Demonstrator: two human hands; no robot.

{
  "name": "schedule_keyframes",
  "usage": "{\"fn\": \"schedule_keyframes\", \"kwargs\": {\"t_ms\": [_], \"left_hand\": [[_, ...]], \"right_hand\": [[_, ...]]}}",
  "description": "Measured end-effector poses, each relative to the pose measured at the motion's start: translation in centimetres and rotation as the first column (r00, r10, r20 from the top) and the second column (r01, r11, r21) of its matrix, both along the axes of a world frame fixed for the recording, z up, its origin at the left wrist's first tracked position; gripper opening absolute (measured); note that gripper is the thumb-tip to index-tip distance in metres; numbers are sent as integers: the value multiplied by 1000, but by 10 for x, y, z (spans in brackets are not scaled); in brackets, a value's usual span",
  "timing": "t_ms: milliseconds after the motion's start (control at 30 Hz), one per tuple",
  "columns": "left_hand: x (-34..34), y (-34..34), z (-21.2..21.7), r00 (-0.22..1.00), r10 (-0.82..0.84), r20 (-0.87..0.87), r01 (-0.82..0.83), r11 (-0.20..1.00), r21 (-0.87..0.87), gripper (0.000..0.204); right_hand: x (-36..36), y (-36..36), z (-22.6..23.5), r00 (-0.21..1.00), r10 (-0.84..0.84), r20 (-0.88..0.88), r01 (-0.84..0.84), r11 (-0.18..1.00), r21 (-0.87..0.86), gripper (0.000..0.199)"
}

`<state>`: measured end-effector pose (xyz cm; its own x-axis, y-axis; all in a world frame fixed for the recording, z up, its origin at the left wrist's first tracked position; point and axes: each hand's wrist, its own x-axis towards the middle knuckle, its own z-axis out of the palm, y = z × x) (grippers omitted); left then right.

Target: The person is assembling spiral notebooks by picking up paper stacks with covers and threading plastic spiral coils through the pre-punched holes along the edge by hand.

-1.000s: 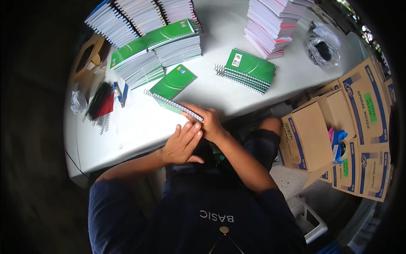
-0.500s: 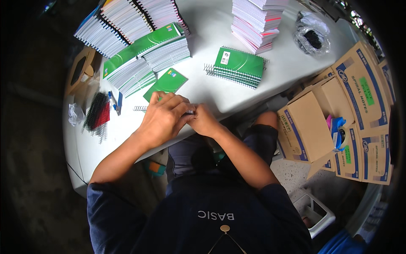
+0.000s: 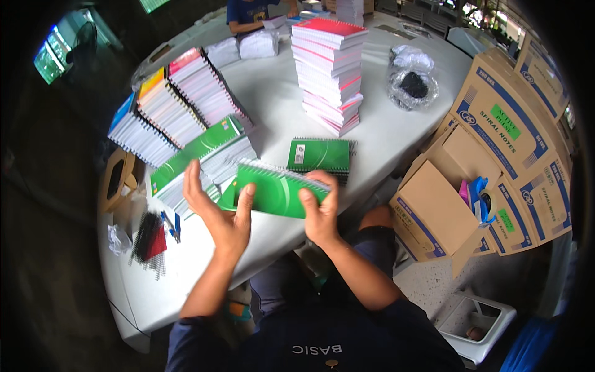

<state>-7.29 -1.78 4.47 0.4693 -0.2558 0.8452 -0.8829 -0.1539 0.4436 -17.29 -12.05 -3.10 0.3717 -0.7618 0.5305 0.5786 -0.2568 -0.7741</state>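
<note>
My right hand (image 3: 320,214) grips the right end of a green spiral notebook (image 3: 279,191) and holds it up above the front edge of the white table (image 3: 204,266). My left hand (image 3: 218,214) is beside the notebook's left end, palm up and fingers spread, with only the thumb resting on the cover. A second green notebook (image 3: 228,197) lies on the table under the raised one. Behind it lies a small pile of green spiral notebooks (image 3: 319,155).
Fanned stacks of notebooks (image 3: 176,105) fill the table's left. A tall white-and-pink stack (image 3: 328,74) stands at the middle, a plastic bag of black parts (image 3: 412,84) to its right. Black and red coils (image 3: 149,239) lie at front left. Cardboard boxes (image 3: 502,136) crowd the right. Another person (image 3: 248,11) works at the far end.
Both hands rose from the table edge, lifting the green notebook. My left hand came off it and opened; my right hand now holds it alone. The view has tilted up.
</note>
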Motion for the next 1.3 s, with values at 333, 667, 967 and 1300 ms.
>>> {"fn": "schedule_keyframes", "kwargs": {"t_ms": [333, 667, 967, 1300], "left_hand": [[1, -116, -38, 913, -381, -148, 368, 924, -106, 28], [36, -120, -111, 882, -166, -441, 253, 957, 145, 32], [36, -123, -115, 717, -253, -650, 265, 961, -81, 34], [37, -87, -110, 733, -159, -661, 100, 987, -126, 27]], "right_hand": [[2, -78, -4, 879, -448, -160, 463, 884, 67, 51], [13, -71, -24, 790, -434, -433, 512, 855, 78, 47], [30, -79, -19, 704, -517, -486, 629, 772, 90, 39], [52, -55, -30, 721, -528, -449, 591, 806, 1, 34]]}}
